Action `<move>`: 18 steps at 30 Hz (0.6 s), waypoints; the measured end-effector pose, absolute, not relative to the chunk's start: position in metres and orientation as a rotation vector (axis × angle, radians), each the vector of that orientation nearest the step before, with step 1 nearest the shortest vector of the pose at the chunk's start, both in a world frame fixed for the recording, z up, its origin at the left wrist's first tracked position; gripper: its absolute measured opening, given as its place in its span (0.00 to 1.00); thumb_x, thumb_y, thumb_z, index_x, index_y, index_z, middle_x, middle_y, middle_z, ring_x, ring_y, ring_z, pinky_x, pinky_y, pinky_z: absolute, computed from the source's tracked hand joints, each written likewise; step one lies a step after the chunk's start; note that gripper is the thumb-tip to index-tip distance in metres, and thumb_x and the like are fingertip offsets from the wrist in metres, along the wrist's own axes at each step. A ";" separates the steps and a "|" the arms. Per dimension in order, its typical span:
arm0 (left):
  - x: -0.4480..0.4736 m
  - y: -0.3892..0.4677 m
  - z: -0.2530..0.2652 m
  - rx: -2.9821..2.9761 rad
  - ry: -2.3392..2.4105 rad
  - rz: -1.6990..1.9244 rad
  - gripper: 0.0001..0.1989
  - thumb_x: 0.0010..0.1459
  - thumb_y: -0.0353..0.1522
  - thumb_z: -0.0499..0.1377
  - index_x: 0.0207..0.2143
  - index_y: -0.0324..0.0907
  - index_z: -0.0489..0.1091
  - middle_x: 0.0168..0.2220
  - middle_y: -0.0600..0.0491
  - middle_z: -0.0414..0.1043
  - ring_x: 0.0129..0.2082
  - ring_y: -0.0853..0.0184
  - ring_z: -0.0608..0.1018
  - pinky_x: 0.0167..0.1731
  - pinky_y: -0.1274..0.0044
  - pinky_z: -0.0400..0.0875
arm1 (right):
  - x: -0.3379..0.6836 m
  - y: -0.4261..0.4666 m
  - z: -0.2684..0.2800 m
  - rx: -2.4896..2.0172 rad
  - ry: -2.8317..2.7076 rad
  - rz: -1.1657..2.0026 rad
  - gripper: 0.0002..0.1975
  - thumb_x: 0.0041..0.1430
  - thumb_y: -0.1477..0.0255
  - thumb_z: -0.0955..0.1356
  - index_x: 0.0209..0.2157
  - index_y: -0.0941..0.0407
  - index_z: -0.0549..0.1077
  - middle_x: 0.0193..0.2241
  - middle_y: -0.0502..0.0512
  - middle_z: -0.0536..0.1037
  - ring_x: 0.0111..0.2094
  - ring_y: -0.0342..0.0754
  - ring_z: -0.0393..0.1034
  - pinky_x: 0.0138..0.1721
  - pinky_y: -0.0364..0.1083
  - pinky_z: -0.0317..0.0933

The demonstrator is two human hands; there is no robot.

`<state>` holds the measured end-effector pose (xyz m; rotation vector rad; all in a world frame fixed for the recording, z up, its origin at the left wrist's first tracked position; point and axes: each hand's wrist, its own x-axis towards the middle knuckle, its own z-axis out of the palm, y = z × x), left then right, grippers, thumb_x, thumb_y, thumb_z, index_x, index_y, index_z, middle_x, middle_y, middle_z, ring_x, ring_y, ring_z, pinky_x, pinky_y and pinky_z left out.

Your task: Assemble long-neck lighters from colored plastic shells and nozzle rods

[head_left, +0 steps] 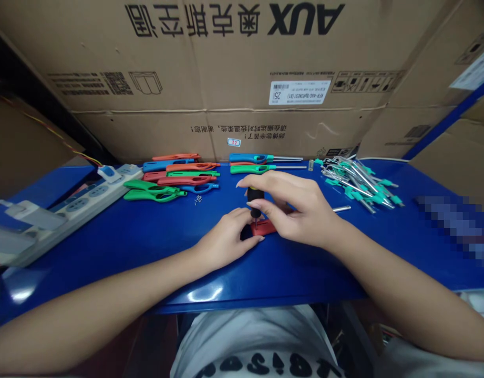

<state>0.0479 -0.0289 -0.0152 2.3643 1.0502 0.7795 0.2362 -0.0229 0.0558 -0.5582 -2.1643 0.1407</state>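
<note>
A short black screwdriver (255,201) stands upright in my right hand (299,207), its handle between thumb and fingers. The tip points down onto a red lighter (264,227) that lies on the blue table. My left hand (230,235) is closed around the lighter's left end, with thumb in front and fingers behind. From under my right hand a silver metal tube (341,209) sticks out to the right. My right hand hides much of the lighter's right part.
Behind my left hand lie several coloured lighter casings (186,176) and small screws (198,199). Lighters with metal tubes (265,164) lie at the back. A pile of metal tubes with green ends (362,181) is at the right. A power strip (80,207) runs along the left; a cardboard box (226,94) stands behind.
</note>
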 end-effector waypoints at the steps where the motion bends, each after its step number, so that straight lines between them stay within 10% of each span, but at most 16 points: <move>1: 0.048 -0.029 -0.014 2.366 1.054 0.778 0.07 0.59 0.31 0.65 0.38 0.41 0.71 0.39 0.50 0.77 0.41 0.58 0.78 0.41 0.68 0.73 | 0.235 -0.024 0.056 -0.586 -2.152 0.140 0.14 0.67 0.73 0.66 0.52 0.54 0.75 0.44 0.55 0.81 0.45 0.46 0.76 0.47 0.45 0.71; 18: 0.028 -0.023 0.012 2.552 1.133 0.405 0.16 0.61 0.29 0.63 0.52 0.40 0.70 0.46 0.46 0.74 0.46 0.57 0.77 0.48 0.67 0.73 | 0.259 0.000 0.065 -0.776 -1.735 0.182 0.13 0.68 0.66 0.65 0.52 0.51 0.72 0.46 0.58 0.79 0.33 0.48 0.76 0.29 0.46 0.70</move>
